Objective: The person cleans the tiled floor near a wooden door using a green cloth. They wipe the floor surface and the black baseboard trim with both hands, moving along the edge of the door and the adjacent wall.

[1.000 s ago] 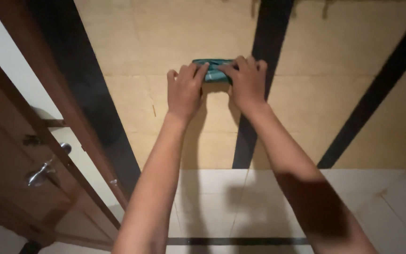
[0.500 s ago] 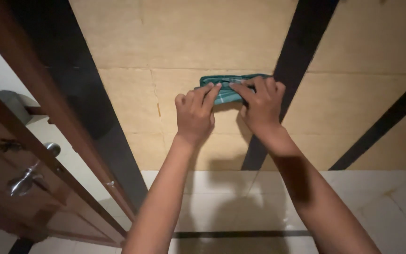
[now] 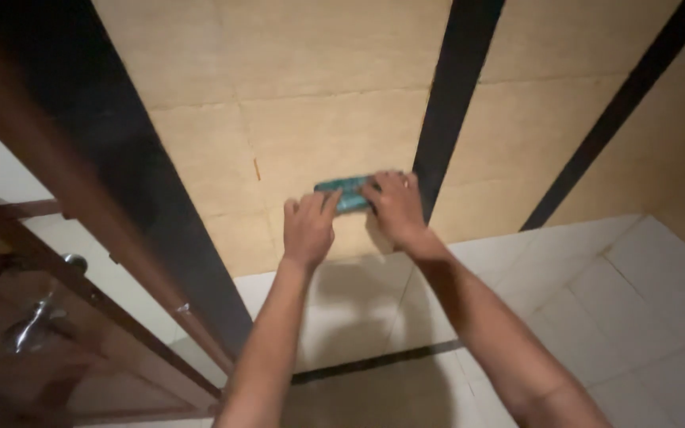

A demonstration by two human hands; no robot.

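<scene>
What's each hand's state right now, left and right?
Left hand: fingers pressed on the teal scrubbing pad against the beige wall tile.
Right hand: fingers curled over the pad's right end, holding it.

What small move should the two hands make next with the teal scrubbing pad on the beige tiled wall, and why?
Probably slide the teal scrubbing pad sideways along the beige tiled wall. Both the left hand and the right hand press it flat against one tile, just left of the black vertical stripe, and much tile around it lies uncovered.
</scene>
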